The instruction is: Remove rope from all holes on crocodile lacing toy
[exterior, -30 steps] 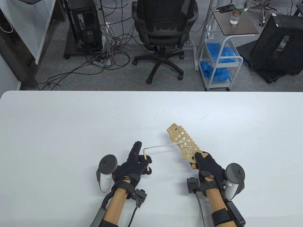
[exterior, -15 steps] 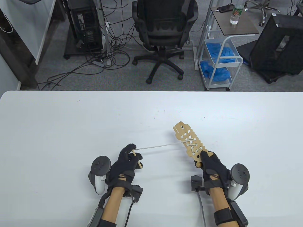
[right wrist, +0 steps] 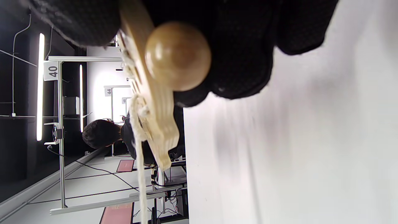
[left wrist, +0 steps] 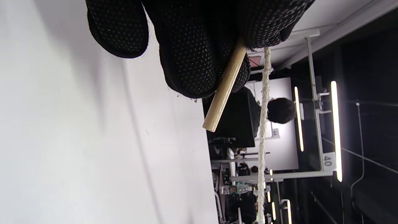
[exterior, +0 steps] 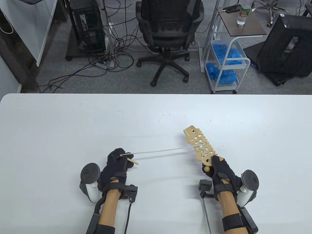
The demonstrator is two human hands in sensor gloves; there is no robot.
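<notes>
Behind the white table (exterior: 73, 121) stands a black office chair (exterior: 165, 31). A computer tower (exterior: 89, 26) sits on the floor with many cables (exterior: 114, 53). A white cart (exterior: 226, 61) holds blue bags (exterior: 220, 72). A bottle (exterior: 242, 13) stands on a small brown table (exterior: 248, 26).

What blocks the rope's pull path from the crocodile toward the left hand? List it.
Nothing visible does. The rope runs taut and unobstructed above the bare table from the crocodile toy, held by the right hand, to the left hand.

Tan wooden crocodile toy (exterior: 200, 147), off-white rope (exterior: 160, 151), black dotted gloves, white table (exterior: 73, 126).
</notes>
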